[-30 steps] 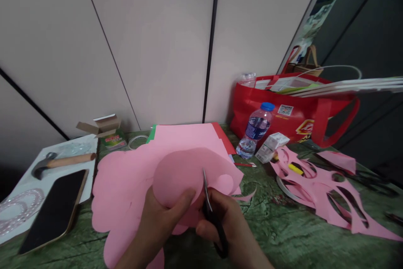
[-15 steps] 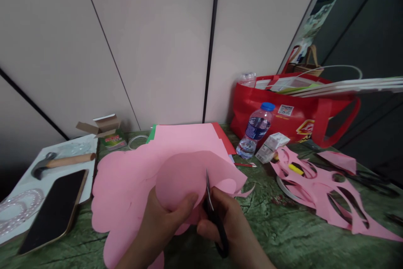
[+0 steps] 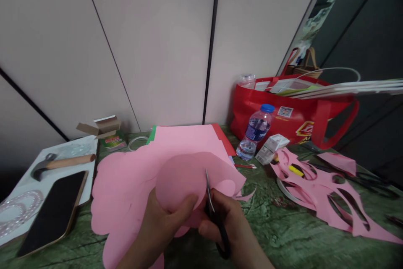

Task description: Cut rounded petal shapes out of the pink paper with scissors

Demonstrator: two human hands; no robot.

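A rounded piece of pink paper is pinched in my left hand, thumb on top and fingers underneath. My right hand is closed round the black handles of a pair of scissors. The blades point up and away from me, at the right edge of the rounded piece. Beneath and behind lie more pink paper cut-outs with scalloped edges and a stack of pink sheets. A thin pink offcut lies right of my right hand.
At left are a hammer, a phone, beads and an opened small box. To the right stand a water bottle, a white carton and a red bag. Pink paper scraps with holes lie in front.
Little differs. Both hands keep their grip, and the scissors stay at the paper's right edge. The view has shifted very slightly.
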